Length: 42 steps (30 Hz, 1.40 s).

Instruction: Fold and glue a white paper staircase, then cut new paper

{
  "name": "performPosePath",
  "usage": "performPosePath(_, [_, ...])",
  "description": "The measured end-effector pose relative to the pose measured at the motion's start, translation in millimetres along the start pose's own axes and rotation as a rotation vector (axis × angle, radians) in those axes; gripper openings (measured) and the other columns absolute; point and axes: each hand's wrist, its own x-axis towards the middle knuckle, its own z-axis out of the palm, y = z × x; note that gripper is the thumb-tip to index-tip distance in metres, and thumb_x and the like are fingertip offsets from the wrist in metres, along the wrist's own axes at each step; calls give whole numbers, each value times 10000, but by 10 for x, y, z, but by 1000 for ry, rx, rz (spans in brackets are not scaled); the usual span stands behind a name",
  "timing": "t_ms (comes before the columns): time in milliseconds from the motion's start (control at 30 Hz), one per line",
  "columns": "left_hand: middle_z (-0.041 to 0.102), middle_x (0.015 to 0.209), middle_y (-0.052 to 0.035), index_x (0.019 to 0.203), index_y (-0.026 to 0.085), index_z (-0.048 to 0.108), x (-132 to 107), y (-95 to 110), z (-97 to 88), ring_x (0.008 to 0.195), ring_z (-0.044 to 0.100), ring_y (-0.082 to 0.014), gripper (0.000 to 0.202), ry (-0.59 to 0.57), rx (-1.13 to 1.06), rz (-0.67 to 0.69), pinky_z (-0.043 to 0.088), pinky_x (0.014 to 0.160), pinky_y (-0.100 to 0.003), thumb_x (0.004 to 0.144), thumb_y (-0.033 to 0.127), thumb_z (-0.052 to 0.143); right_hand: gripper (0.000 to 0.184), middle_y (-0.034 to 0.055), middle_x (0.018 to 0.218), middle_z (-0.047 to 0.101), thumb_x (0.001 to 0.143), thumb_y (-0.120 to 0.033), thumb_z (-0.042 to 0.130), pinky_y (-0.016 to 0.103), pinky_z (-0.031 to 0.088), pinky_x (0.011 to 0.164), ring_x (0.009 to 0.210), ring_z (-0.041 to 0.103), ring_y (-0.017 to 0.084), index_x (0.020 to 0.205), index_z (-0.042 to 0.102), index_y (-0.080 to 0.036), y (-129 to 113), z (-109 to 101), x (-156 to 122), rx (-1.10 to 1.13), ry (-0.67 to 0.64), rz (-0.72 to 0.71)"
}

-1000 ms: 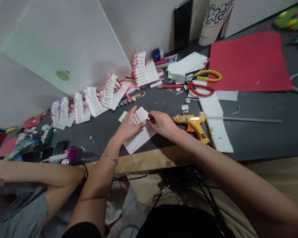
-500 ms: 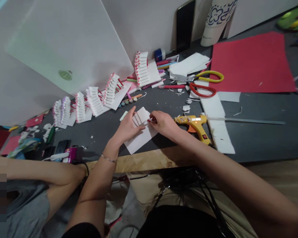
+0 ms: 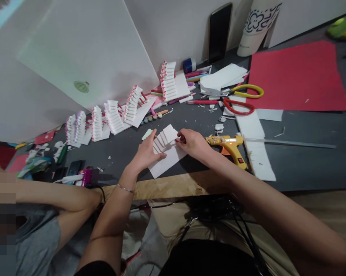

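Pleated white paper (image 3: 163, 140) lay on a white backing sheet (image 3: 168, 163), the left hand (image 3: 146, 152) spread against it to steady the folds while the right hand (image 3: 192, 143) pinched its edge beside a yellow glue gun (image 3: 226, 146).

Our right fingers (image 3: 182, 137) hide what they pinch; a co-worker's arm (image 3: 55, 193) ends in blur at the left edge
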Motion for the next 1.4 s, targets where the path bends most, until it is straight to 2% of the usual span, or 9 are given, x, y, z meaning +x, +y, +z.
performPosePath(200, [320, 1595, -190, 1548, 223, 195, -21, 24, 19, 1412, 399, -375, 1048, -5, 9, -11, 332, 1131, -558, 715, 501, 766, 118, 69, 877, 664, 813, -103, 614, 258, 439, 691, 734, 593, 168, 916, 611, -160, 16, 19, -6, 21, 31, -14])
performPosePath(333, [402, 1538, -206, 1549, 200, 169, -24, 83, 79, 1376, 440, -379, 998, 53, 50, -29, 352, 1100, -580, 752, 431, 724, 154, 72, 887, 659, 796, -82, 617, 250, 428, 685, 736, 588, 165, 933, 609, -154, 2, 17, -10, 31, 27, 5])
performPosePath(467, [437, 1509, -191, 1544, 216, 163, -34, 130, 166, 1344, 476, -359, 929, 143, 72, -48, 358, 1092, -567, 781, 370, 669, 180, 71, 892, 659, 791, -67, 617, 248, 431, 692, 737, 591, 162, 951, 610, -147, -20, 1, -14, 37, 21, 32])
performPosePath(633, [536, 1403, -190, 1536, 175, 160, -57, 144, 262, 1327, 486, -345, 916, 216, 49, -69, 358, 1088, -554, 777, 324, 651, 169, 65, 862, 654, 794, -84, 639, 250, 430, 686, 733, 591, 162, 950, 611, -143, -26, -8, -18, 32, 25, 37])
performPosePath(1000, [549, 1383, -191, 1529, 167, 159, -105, 115, 379, 1302, 495, -334, 872, 327, 29, -26, 349, 1084, -535, 801, 327, 610, 215, 54, 853, 647, 780, -94, 638, 278, 458, 708, 752, 600, 172, 987, 614, -146, -2, 25, -84, 61, 94, 13])
performPosePath(1233, [550, 1376, -186, 1536, 170, 177, -117, 112, 384, 1308, 491, -342, 872, 356, -5, -28, 355, 1087, -549, 802, 349, 613, 330, 92, 967, 628, 763, -36, 570, 301, 486, 723, 798, 608, 186, 1072, 591, -150, -102, -97, -320, 85, 155, -26])
performPosePath(1400, [546, 1376, -184, 1537, 182, 201, -97, 89, 379, 1302, 496, -350, 861, 386, -27, -19, 362, 1088, -558, 803, 358, 615, 238, 49, 888, 630, 806, -113, 599, 291, 495, 664, 741, 608, 170, 1030, 606, -195, -136, -309, -687, 77, 69, -19])
